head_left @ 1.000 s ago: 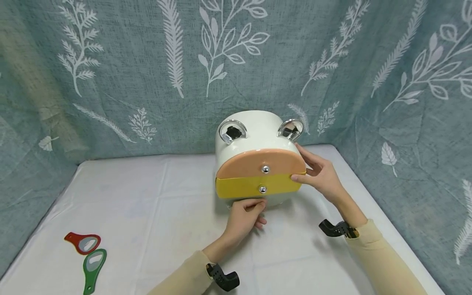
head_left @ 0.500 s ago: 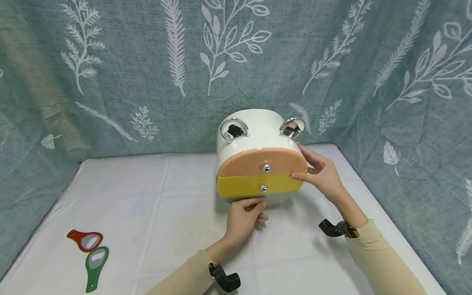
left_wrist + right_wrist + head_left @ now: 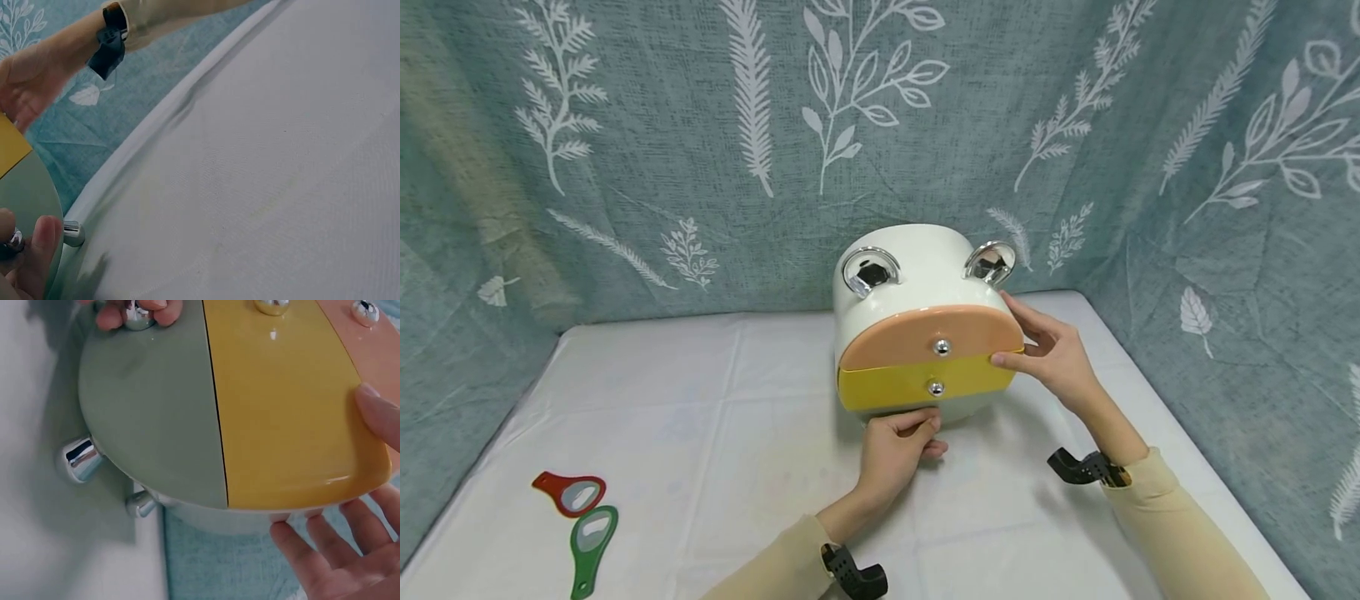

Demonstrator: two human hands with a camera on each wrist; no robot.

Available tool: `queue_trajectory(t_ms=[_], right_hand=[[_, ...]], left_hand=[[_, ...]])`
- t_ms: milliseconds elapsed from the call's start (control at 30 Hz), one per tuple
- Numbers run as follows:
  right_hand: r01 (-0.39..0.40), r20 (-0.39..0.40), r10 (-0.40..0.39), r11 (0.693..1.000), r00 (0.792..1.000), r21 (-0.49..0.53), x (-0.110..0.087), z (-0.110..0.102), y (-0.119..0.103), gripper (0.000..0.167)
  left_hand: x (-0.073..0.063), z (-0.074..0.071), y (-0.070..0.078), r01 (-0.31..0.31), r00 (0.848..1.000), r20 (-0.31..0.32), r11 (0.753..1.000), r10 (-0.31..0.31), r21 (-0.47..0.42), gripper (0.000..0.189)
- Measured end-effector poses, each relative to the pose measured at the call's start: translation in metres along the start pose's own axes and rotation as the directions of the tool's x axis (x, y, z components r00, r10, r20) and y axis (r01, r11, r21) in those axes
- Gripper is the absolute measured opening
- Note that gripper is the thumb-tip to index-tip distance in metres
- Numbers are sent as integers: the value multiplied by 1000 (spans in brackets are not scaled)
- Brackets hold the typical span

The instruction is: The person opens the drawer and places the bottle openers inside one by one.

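Note:
A small white cabinet (image 3: 917, 250) with frog-like chrome eyes stands on the table. Its front has an orange drawer (image 3: 902, 337), a yellow drawer (image 3: 880, 387) below that, and a grey-green drawer (image 3: 150, 412) at the bottom. My left hand (image 3: 891, 450) pinches the silver knob (image 3: 139, 317) of the bottom drawer, the knob being partly covered by fingertips. At the cabinet's right side, my right hand (image 3: 1052, 354) grips it, thumb (image 3: 381, 415) on the yellow front and fingers (image 3: 331, 544) along the side wall. In the right wrist view all drawer fronts sit flush.
A red bottle opener (image 3: 571, 493) and a green bottle opener (image 3: 591, 546) lie together at the front left of the white cloth-covered table (image 3: 760, 517). Short chrome feet (image 3: 81, 459) hold up the cabinet. A patterned teal curtain (image 3: 685, 150) hangs close behind and at both sides.
The cabinet has shifted slightly, its left front coming a little nearer and lower in the head view. Both hands keep their holds, the left moving slightly with it.

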State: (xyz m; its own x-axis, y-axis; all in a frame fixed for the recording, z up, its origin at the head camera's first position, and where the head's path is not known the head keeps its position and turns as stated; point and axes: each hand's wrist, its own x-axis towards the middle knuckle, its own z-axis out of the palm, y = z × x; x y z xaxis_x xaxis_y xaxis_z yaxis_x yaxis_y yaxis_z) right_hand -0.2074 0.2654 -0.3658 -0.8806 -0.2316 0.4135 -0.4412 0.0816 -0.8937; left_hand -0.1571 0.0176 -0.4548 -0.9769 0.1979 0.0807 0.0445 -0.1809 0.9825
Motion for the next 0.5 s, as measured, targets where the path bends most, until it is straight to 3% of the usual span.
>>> queue_trajectory(t_ms=[133,367,500], right_hand=[[-5,-21,5,1000,1000,-29,-2,6,-5,78],[-3,-106,-21,976,994,-218,-5,17,-7,80],[-5,-130,-30,965,991,-261,-5,20,-10,79]], left_hand=[[0,-2,2,1,1000,22,1000,-1,-6,21],[0,-5,1,1,999,45,1000,0,-20,20],[-2,-4,2,8,999,53,1000,-7,-22,21]])
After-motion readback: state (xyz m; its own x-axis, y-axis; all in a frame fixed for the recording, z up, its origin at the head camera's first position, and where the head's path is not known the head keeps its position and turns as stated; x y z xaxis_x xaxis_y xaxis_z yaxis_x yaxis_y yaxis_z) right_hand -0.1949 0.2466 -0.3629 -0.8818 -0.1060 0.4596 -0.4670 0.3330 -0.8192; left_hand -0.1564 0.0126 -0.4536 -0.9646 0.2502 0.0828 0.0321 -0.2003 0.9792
